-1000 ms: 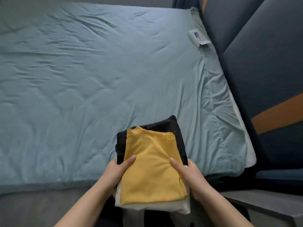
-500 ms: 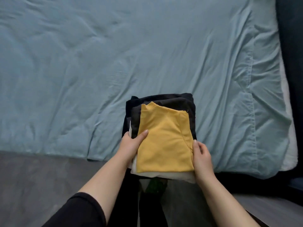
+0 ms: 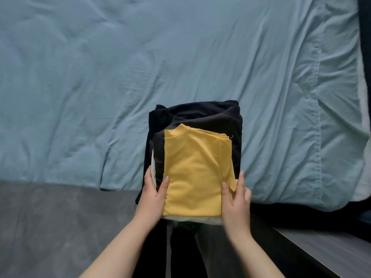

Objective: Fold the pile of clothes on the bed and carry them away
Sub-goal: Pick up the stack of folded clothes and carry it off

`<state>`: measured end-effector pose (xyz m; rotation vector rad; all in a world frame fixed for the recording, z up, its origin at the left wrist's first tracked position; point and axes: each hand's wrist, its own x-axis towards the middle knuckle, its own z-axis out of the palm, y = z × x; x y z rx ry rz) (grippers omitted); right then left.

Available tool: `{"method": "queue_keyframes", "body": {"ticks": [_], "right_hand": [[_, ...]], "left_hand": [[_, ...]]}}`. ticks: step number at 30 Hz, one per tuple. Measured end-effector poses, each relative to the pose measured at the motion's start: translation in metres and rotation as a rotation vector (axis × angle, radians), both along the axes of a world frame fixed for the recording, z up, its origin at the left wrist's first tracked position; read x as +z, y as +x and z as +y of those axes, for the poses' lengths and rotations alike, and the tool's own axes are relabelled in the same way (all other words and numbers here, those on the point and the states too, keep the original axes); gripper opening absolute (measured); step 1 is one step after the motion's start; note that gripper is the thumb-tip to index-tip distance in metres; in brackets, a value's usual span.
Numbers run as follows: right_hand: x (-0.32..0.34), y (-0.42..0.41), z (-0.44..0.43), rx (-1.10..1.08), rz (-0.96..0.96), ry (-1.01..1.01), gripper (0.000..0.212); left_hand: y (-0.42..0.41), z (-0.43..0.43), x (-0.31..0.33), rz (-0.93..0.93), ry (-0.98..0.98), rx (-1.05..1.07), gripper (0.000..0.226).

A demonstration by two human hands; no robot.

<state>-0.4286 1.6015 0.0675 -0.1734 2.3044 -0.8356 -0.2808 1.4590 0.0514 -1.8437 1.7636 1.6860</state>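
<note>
Yellow top (image 3: 196,173) crowning the stack of folded clothes (image 3: 236,137), collar to the far side, hem to the near. Beneath it black garments (image 3: 200,115), wider, poking out far, left and right. At the bottom a white garment (image 3: 153,167), peeking out at the left side and along the near end.

Gripped from both sides. Left hand (image 3: 153,194) at the near left corner, thumb laid on the yellow edge, one finger straight up the side of the pile, remaining fingers hidden underneath. Right hand (image 3: 235,199) mirroring at the near right corner, thumb on the yellow cloth, forefinger stretched along the side, others out of sight below. Clamped on the stack, then, thumb above and fingers under on each side.

Far part of the pile over the bed (image 3: 281,177), near end jutting past the bed's near edge. Resting or lifted clear, impossible to tell.

Wide stretch of rumpled blue sheet (image 3: 140,67) far, left and right of the pile. Bed's near edge running left to right, grey floor (image 3: 50,227) on the near left. At the far right, sheet hem dropping away over a white layer (image 3: 364,93). Near right, a grey wooden surface (image 3: 325,251) slanting in, well apart from the right hand. Straight below the stack, dark trousers (image 3: 180,257).
</note>
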Motion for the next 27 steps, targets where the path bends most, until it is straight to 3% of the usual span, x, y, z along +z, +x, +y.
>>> {"method": "queue_keyframes", "body": {"ticks": [1, 3, 5, 7, 9, 11, 16, 19, 21, 24, 27], "right_hand": [[0.004, -0.003, -0.004, 0.067, 0.134, 0.073, 0.065], [0.011, -0.008, -0.019, 0.205, 0.430, 0.084, 0.061], [0.011, -0.014, -0.042, 0.415, 0.592, -0.031, 0.056], [0.000, -0.021, -0.058, 0.712, 0.613, -0.027, 0.055], [-0.015, -0.036, -0.060, 0.955, 0.542, 0.181, 0.054], [-0.030, -0.049, -0.052, 0.968, 0.504, 0.336, 0.054], [-0.027, -0.035, -0.032, 0.896, 0.521, 0.242, 0.070], [-0.016, -0.033, -0.003, 1.040, 0.423, 0.371, 0.087], [-0.006, -0.041, 0.007, 1.023, 0.390, 0.425, 0.089], [0.026, -0.047, 0.004, 0.847, 0.400, 0.349, 0.068], [0.069, -0.047, -0.005, 0.683, 0.480, 0.240, 0.036]], "left_hand": [[-0.002, -0.004, 0.003, -0.117, -0.052, -0.055, 0.082], [-0.015, -0.008, 0.018, -0.277, -0.382, -0.208, 0.083], [-0.041, -0.007, 0.025, -0.153, -0.768, -0.470, 0.079], [-0.063, -0.010, 0.020, -0.102, -0.934, -0.851, 0.073], [-0.069, -0.028, 0.005, -0.180, -0.810, -1.075, 0.071], [-0.063, -0.047, -0.013, -0.264, -0.660, -1.131, 0.074], [-0.046, -0.049, -0.015, -0.240, -0.689, -1.098, 0.104], [-0.021, -0.055, -0.004, -0.236, -0.647, -1.243, 0.121], [-0.013, -0.066, 0.006, -0.275, -0.616, -1.253, 0.124], [-0.009, -0.079, 0.030, -0.339, -0.593, -1.205, 0.120], [-0.005, -0.091, 0.067, -0.379, -0.661, -1.117, 0.090]]}}
